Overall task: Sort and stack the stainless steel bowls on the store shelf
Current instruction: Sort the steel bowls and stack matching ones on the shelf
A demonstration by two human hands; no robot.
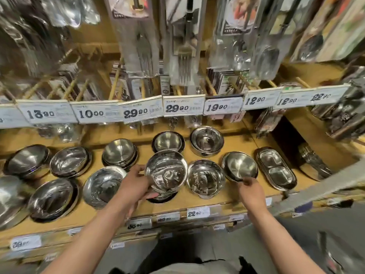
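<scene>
The left hand (136, 182) grips a deep bowl (166, 171) by its rim, raised over a dark base on the shelf (207, 203) — probably to nest it by size. The right hand (249, 187) pinches the near edge of a shallow bowl (240, 166). Shelf-edge tags read 22.90; farther back, 13.90, 10.00, 29.90, 19.90 — brands too blurred.

Both hands (136, 182) (249, 187) forward, fingers curled.
</scene>
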